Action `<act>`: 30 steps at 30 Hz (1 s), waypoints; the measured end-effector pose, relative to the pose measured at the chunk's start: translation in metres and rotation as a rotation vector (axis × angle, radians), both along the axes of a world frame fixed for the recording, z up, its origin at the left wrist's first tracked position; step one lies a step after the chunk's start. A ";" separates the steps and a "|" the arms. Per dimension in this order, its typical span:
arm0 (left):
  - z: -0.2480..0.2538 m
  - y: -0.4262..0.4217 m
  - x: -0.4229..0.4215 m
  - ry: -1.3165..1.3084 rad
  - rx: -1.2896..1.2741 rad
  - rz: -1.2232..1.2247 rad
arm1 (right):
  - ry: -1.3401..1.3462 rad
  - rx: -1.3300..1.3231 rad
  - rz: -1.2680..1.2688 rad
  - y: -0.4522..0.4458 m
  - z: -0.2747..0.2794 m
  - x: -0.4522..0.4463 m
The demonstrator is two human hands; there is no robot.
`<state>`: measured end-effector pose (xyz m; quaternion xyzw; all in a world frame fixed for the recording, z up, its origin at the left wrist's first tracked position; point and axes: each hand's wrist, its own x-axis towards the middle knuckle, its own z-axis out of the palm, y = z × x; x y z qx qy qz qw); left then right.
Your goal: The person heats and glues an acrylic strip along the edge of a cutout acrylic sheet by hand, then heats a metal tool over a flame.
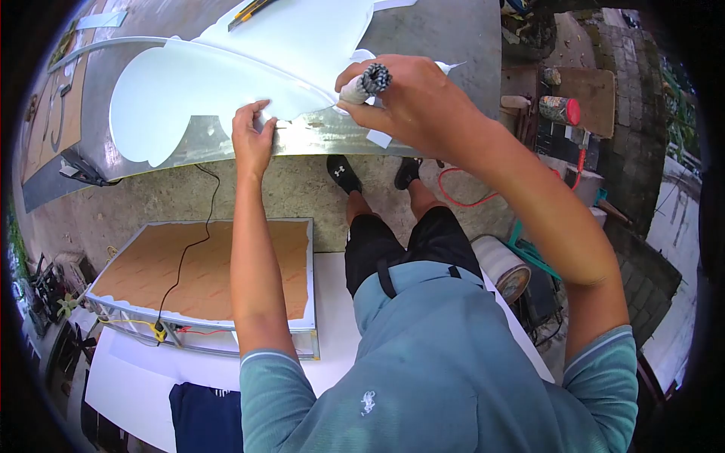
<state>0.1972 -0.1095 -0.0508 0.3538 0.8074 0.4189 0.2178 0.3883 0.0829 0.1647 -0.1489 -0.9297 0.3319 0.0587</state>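
Note:
A white sheet (162, 90) with a curved, cut outline lies on the metal-topped table (317, 138). My left hand (253, 136) is at its near edge, thumb and fingers bent around a bit of that edge. In my right hand (411, 98) is a thick, white-wrapped handle (353, 92), whose upper end shows a bundle of dark and light strands. Its lower tip meets the sheet near a ragged cut line and is mostly hidden by my fingers. A second white sheet piece (302, 34) lies behind, with a yellow-and-black utility knife (249, 13) on it.
A small white offcut (379, 138) sits by the table's near edge. A black clamp (83, 167) grips the left corner. Behind me is a metal frame with a brown panel (211, 260), crossed by a black cable (198, 241). A red-lidded jar (559, 110) stands at right.

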 end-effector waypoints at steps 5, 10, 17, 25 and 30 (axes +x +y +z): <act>0.000 -0.002 -0.003 0.029 -0.035 -0.029 | -0.029 -0.001 -0.007 -0.001 0.012 0.002; -0.001 -0.005 0.000 -0.011 0.078 0.007 | 0.065 -0.121 -0.119 -0.003 0.044 0.010; 0.015 -0.020 0.052 -0.133 0.041 0.100 | 0.163 0.081 -0.205 0.004 0.128 0.059; 0.007 -0.002 0.133 -0.544 -0.041 0.022 | 0.243 0.104 -0.499 -0.005 0.159 0.152; 0.007 0.016 0.149 -0.988 0.003 0.201 | 0.281 0.209 -0.623 -0.017 0.149 0.210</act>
